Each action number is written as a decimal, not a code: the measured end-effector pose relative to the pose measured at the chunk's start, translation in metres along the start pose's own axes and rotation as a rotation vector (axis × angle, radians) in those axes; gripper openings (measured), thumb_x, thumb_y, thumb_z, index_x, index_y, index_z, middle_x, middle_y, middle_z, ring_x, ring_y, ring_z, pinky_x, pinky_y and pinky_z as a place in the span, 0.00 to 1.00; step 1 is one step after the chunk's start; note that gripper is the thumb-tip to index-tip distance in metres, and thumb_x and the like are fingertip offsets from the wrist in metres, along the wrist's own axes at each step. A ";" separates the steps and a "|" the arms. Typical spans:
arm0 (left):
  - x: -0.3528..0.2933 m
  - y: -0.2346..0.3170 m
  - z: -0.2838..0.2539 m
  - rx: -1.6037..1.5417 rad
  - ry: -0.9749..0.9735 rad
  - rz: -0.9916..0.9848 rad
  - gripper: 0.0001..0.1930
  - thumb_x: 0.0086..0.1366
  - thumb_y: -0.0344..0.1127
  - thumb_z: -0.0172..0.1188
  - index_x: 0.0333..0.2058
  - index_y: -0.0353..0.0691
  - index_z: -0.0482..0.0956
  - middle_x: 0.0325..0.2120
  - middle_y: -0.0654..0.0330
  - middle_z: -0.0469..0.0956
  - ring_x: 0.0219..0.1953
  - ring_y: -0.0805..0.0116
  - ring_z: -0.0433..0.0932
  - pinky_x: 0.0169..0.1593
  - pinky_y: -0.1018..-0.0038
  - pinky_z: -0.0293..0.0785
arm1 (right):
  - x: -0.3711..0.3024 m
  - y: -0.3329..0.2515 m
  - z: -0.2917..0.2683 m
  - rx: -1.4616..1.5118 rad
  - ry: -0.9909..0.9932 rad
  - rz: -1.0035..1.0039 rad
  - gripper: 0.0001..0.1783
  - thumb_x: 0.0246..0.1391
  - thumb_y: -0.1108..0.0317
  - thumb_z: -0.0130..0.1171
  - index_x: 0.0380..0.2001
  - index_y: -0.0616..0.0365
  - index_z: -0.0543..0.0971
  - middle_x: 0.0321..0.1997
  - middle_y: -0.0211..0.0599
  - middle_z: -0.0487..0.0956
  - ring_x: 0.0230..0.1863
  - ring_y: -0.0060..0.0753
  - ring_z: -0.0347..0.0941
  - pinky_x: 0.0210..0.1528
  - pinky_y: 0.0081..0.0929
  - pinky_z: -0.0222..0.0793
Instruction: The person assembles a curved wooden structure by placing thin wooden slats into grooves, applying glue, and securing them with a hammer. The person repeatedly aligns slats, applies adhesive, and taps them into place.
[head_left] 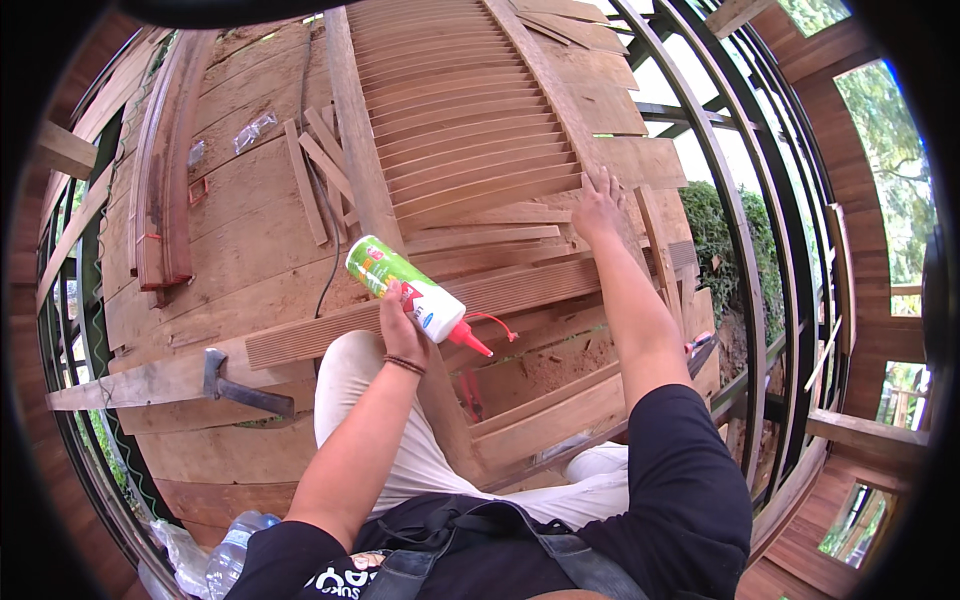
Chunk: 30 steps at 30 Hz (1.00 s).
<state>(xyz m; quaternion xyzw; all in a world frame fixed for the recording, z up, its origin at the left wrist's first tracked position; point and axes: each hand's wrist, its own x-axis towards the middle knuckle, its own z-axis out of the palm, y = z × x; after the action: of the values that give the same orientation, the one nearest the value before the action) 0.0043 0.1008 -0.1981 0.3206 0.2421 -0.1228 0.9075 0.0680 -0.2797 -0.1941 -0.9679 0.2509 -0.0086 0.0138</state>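
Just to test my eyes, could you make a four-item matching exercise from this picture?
1. green-and-white plastic bottle with red nozzle
2. slatted brown wooden frame
3. dark hammer-like tool
4. clear plastic bottle

A. touched by the right hand
B. beside the black left sleeve
C. held in the left hand
D. near the pale-trousered left knee

Pairs: 1-C, 2-A, 3-D, 4-B
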 end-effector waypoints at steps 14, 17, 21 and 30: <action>0.006 0.018 0.000 -0.182 0.001 -0.055 0.32 0.67 0.64 0.52 0.52 0.37 0.71 0.35 0.49 0.82 0.37 0.50 0.84 0.43 0.56 0.82 | -0.107 -0.207 0.019 1.385 -0.585 -0.204 0.36 0.57 0.76 0.51 0.71 0.47 0.71 0.25 0.19 0.72 0.24 0.13 0.64 0.28 0.17 0.67; -0.006 0.037 0.006 -0.291 -0.039 -0.090 0.32 0.67 0.64 0.50 0.52 0.38 0.71 0.36 0.48 0.82 0.37 0.49 0.83 0.44 0.56 0.81 | -0.109 -0.232 0.010 1.295 -0.707 -0.129 0.39 0.57 0.77 0.49 0.73 0.45 0.68 0.25 0.19 0.71 0.24 0.13 0.63 0.29 0.18 0.67; -0.010 0.058 0.013 -0.332 -0.050 -0.058 0.30 0.66 0.62 0.50 0.51 0.40 0.71 0.37 0.50 0.81 0.37 0.49 0.83 0.44 0.56 0.81 | -0.111 -0.235 0.023 1.286 -0.715 -0.198 0.40 0.56 0.77 0.47 0.74 0.39 0.67 0.23 0.19 0.68 0.22 0.14 0.60 0.29 0.17 0.67; -0.013 0.057 0.014 -0.288 0.020 -0.105 0.30 0.68 0.62 0.46 0.51 0.39 0.71 0.36 0.49 0.83 0.37 0.48 0.83 0.43 0.55 0.81 | -0.112 -0.216 0.004 0.252 -0.325 -0.719 0.44 0.57 0.66 0.56 0.76 0.28 0.58 0.38 0.45 0.85 0.38 0.49 0.84 0.40 0.45 0.80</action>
<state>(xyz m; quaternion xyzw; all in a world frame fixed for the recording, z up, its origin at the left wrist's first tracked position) 0.0199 0.1362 -0.1515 0.1752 0.2828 -0.1309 0.9339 0.0752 -0.0362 -0.1928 -0.9734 -0.1117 0.1092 0.1677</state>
